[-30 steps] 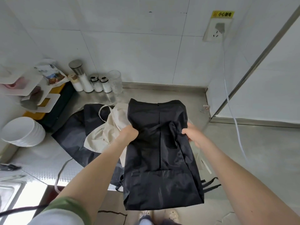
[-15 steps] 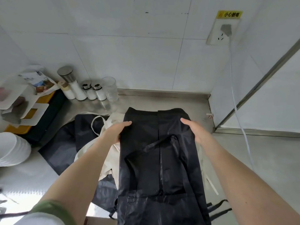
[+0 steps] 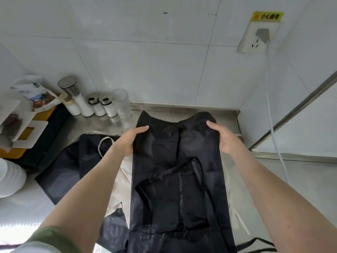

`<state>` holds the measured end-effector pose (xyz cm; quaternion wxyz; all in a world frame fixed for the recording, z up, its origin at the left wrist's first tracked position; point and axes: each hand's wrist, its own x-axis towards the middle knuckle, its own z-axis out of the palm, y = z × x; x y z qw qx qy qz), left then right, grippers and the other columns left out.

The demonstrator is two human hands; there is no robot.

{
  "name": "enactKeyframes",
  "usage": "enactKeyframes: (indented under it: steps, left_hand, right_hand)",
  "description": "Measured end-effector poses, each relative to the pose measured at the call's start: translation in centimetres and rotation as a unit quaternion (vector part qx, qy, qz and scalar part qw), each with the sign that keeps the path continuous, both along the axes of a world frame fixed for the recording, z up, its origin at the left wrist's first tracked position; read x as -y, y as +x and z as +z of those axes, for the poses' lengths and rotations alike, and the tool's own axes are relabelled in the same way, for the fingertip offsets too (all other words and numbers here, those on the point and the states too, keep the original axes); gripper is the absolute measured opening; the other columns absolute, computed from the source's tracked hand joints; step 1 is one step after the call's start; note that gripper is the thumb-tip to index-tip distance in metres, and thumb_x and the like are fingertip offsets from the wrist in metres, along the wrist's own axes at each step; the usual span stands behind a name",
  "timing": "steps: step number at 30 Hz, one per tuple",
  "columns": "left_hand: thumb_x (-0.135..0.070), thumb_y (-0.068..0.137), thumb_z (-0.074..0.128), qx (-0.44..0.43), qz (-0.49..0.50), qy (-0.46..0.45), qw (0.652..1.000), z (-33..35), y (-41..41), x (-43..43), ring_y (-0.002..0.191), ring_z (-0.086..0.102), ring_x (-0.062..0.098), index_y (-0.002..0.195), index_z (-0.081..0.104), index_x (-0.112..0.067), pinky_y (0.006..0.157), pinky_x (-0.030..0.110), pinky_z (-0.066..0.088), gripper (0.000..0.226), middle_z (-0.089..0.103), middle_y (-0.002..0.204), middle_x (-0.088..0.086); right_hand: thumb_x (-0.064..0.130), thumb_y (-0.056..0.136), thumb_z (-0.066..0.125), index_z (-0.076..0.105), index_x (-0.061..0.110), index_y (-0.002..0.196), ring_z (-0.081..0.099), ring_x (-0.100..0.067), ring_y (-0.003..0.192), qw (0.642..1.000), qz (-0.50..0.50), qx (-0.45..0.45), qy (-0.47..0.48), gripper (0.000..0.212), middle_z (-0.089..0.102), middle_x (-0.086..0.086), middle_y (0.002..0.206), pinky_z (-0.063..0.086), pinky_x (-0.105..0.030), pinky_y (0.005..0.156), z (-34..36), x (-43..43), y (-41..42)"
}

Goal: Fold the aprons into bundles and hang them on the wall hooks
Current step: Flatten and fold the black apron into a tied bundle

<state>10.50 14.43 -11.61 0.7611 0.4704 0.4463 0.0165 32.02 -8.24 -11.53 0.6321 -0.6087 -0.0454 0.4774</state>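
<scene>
The shiny grey metal table (image 3: 94, 125) holds a heap of aprons. The long black shiny apron (image 3: 178, 189) lies on top, folded into a tall strip. Its near end runs out of view, so I cannot tell if it hangs off the table. The cloth looks slippery, so the fold could slide open. Under it sits a soft cream cloth apron (image 3: 120, 189), so the pile may shift.

The left hand (image 3: 131, 141) and the right hand (image 3: 224, 137) are flat with straight fingers. Each touches one side of the strip near its top and grips nothing.

The clear glass cup (image 3: 121, 103) stands near the left hand and could get knocked. The thin black strap (image 3: 164, 172) lies loose and may tangle.
</scene>
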Motion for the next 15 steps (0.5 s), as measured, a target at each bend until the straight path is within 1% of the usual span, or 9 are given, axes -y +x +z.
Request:
enactKeyframes:
  steps: [2, 3, 5, 6, 7, 9, 12, 14, 15]
  left_hand:
    - [-0.029, 0.084, 0.071, -0.034, -0.029, 0.001, 0.999, 0.4, 0.6, -0.7, 0.103, 0.066, 0.028, 0.111, 0.068, -0.009, 0.095, 0.041, 0.050, 0.033, 0.072, 0.108, 0.010]
    - [-0.029, 0.085, 0.071, -0.051, -0.039, 0.010, 0.998, 0.5, 0.9, -0.8, 0.103, 0.066, 0.028, 0.112, 0.067, -0.009, 0.094, 0.042, 0.050, 0.034, 0.071, 0.110, 0.010]
    - [-0.026, 0.092, 0.063, -0.079, -0.042, 0.035, 0.995, 0.7, 1.4, -0.9, 0.104, 0.064, 0.029, 0.117, 0.063, -0.010, 0.090, 0.043, 0.051, 0.030, 0.068, 0.114, 0.011]
    - [-0.024, 0.096, 0.059, -0.084, -0.037, 0.047, 0.995, 0.7, 1.6, -1.0, 0.105, 0.063, 0.030, 0.121, 0.060, -0.010, 0.092, 0.044, 0.050, 0.029, 0.066, 0.118, 0.012]
    - [-0.021, 0.098, 0.054, -0.084, -0.030, 0.055, 0.994, 0.6, 1.7, -1.1, 0.107, 0.062, 0.030, 0.126, 0.058, -0.011, 0.095, 0.045, 0.049, 0.030, 0.064, 0.122, 0.012]
    - [-0.015, 0.100, 0.049, -0.065, -0.020, 0.066, 0.995, 0.6, 1.7, -1.4, 0.110, 0.060, 0.030, 0.130, 0.054, -0.012, 0.099, 0.045, 0.046, 0.031, 0.062, 0.126, 0.011]
    - [0.000, 0.098, 0.042, 0.011, -0.006, 0.065, 0.998, 0.9, 1.6, -1.8, 0.113, 0.060, 0.029, 0.132, 0.054, -0.019, 0.102, 0.047, 0.045, 0.041, 0.063, 0.125, 0.009]
    - [0.003, 0.098, 0.038, 0.040, -0.006, 0.067, 0.997, 1.6, 1.7, -1.8, 0.112, 0.060, 0.028, 0.131, 0.055, -0.020, 0.100, 0.045, 0.046, 0.043, 0.063, 0.123, 0.007]
    - [-0.001, 0.100, 0.038, 0.042, -0.002, 0.069, 0.997, 1.9, 1.9, -1.7, 0.112, 0.060, 0.027, 0.131, 0.054, -0.020, 0.098, 0.044, 0.047, 0.040, 0.063, 0.124, 0.007]
  right_hand:
    - [0.024, 0.088, 0.066, 0.067, 0.011, 0.111, 0.066, -0.025, 0.101, 0.999, 0.010, 0.014, -0.046, 0.026, 0.071, -0.009, 0.111, 0.050, -0.040, 0.093, 0.4, -0.8, 0.5]
    - [0.022, 0.090, 0.065, 0.067, 0.011, 0.108, 0.066, -0.026, 0.098, 0.997, 0.022, 0.031, -0.072, 0.022, 0.070, -0.010, 0.111, 0.051, -0.040, 0.091, 0.6, -1.1, 0.6]
    - [0.017, 0.095, 0.058, 0.064, 0.011, 0.109, 0.066, -0.022, 0.089, 0.988, 0.028, 0.089, -0.123, 0.016, 0.069, -0.009, 0.107, 0.053, -0.036, 0.077, 0.7, -1.7, 0.5]
    - [0.017, 0.098, 0.054, 0.062, 0.013, 0.112, 0.064, -0.019, 0.087, 0.982, 0.026, 0.119, -0.142, 0.017, 0.068, -0.006, 0.105, 0.052, -0.033, 0.072, 0.7, -1.9, 0.4]
    - [0.017, 0.100, 0.050, 0.059, 0.015, 0.117, 0.064, -0.019, 0.088, 0.979, 0.021, 0.141, -0.148, 0.019, 0.066, -0.004, 0.106, 0.052, -0.033, 0.072, 0.6, -2.0, 0.4]
    - [0.014, 0.101, 0.047, 0.056, 0.021, 0.124, 0.064, -0.020, 0.097, 0.980, 0.007, 0.160, -0.119, 0.026, 0.065, -0.003, 0.114, 0.052, -0.037, 0.084, 0.6, -2.0, 0.5]
    - [0.012, 0.101, 0.045, 0.054, 0.022, 0.132, 0.063, -0.019, 0.105, 0.984, -0.005, 0.167, -0.067, 0.033, 0.065, 0.001, 0.117, 0.050, -0.037, 0.093, 1.0, -1.9, 0.5]
    - [0.019, 0.103, 0.043, 0.055, 0.021, 0.131, 0.062, -0.018, 0.107, 0.981, -0.006, 0.181, -0.074, 0.031, 0.064, 0.002, 0.119, 0.049, -0.036, 0.095, 1.5, -2.2, 0.1]
    - [0.022, 0.103, 0.041, 0.056, 0.020, 0.130, 0.061, -0.018, 0.106, 0.972, 0.000, 0.213, -0.096, 0.030, 0.064, 0.001, 0.119, 0.049, -0.035, 0.094, 1.7, -2.4, -0.3]
